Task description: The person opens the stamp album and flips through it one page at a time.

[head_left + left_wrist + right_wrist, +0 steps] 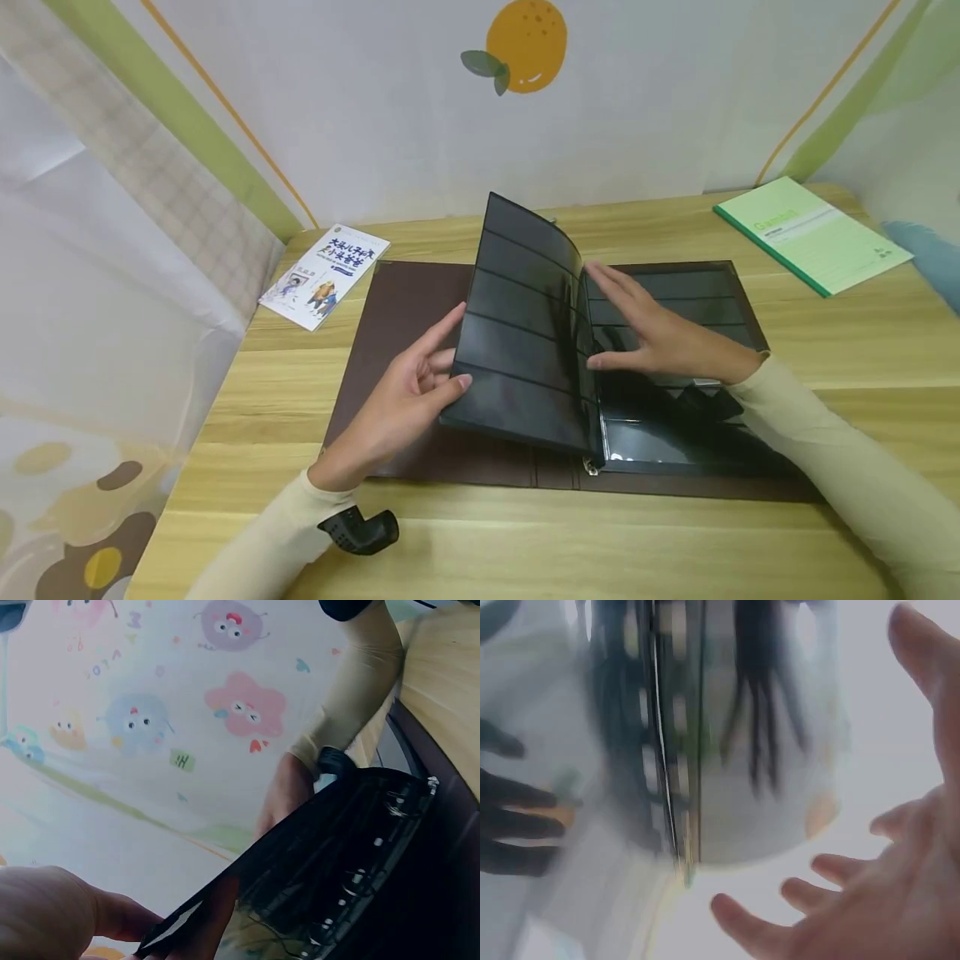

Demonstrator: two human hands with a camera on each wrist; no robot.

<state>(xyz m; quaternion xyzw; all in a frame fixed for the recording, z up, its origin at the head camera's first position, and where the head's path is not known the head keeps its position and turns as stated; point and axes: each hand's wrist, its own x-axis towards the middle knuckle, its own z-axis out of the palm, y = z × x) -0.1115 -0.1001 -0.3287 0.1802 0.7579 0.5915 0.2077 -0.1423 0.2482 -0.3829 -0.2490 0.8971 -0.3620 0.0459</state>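
Two hands work over a dark brown ring binder (423, 287), lying open near the middle of a yellowish wood-grain table (480, 550). Left hand (401, 404) grips the free edge of a raised stack of black pocket pages (510, 325), thumb on the near face, fingers behind. Right hand (663, 337) holds nothing, thumb and fingers well spread beside the stack's ring side; contact there cannot be told. Table grain runs side to side. Far left corner: white booklet (326, 275) with Chinese lettering and cartoon figures. Far right: pale green notebook (813, 233), darker green spine. Behind, a white fabric backdrop (375, 125) bears an orange-fruit print (528, 46), with green bands and thin orange lines toward both sides. Left wrist view shows another pale sheet printed with smiling cartoon shapes (245, 705).
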